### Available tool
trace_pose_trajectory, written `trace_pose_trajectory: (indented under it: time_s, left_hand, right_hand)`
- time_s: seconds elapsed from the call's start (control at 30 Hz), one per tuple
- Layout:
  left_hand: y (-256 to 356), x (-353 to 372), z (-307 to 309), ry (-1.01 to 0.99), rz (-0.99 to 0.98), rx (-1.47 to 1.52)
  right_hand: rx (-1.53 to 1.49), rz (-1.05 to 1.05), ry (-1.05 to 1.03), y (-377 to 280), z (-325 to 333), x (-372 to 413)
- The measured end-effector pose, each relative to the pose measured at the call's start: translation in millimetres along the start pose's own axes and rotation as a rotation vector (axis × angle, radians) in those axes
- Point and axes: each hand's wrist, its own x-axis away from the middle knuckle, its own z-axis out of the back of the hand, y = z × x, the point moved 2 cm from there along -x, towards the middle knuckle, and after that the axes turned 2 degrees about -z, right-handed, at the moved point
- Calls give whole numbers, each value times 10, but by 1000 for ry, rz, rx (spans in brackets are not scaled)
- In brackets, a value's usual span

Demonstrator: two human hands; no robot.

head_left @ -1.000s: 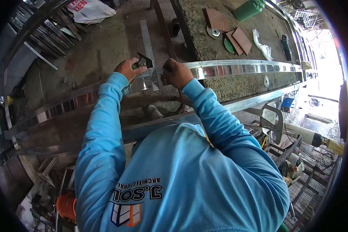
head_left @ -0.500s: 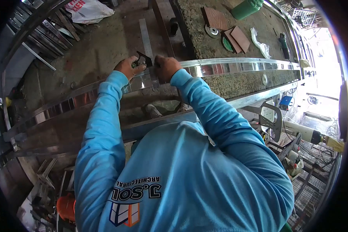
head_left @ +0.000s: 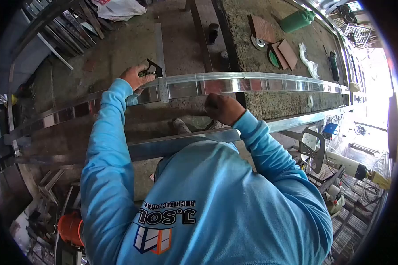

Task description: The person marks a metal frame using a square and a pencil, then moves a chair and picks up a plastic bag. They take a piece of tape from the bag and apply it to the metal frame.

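Note:
My left hand (head_left: 136,78) grips the black head (head_left: 154,70) of a combination square against a long shiny metal bar (head_left: 216,82). The square's steel blade (head_left: 160,48) lies across the bar, its far part reaching beyond it. Off to the right, just on the near side of the bar, my right hand (head_left: 223,108) is closed with its fingers curled; whatever it may hold is hidden.
A second metal bar (head_left: 185,140) runs close before my body. On the rough bench at the upper right lie brown pieces (head_left: 263,28), discs (head_left: 258,42), a green bottle (head_left: 297,20), plastic wrap (head_left: 308,61) and a grinder (head_left: 333,66). An orange bucket (head_left: 70,229) stands lower left.
My right hand has moved away from the square, right and toward my body. My left hand remains on the square, and the camera view has shifted slightly.

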Motion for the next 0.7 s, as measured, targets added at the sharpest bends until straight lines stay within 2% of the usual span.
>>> trace_pose_trajectory:
  time_s: [0.1, 0.17, 0.3, 0.4, 0.5, 0.7]
  left_hand:
    - [116, 116, 85, -28, 73, 104]
    - [-76, 37, 63, -15, 3, 31]
    - [37, 103, 107, -49, 16, 32]
    - [27, 115, 88, 14, -41, 12]
    - [9, 111, 69, 42, -53, -95]
    - [-132, 28, 9, 48, -72, -122]
  right_hand:
    - [32, 4, 46, -168, -99, -268]
    - [-9, 18, 88, -220, -210, -428]
    - [-17, 32, 142, -316, -327, -717]
    - [-79, -73, 129, -306, -402, -954]
    - [-20, -98, 204, -335, -439, -1167]
    - [95, -94, 167, -341, -572, -1454]
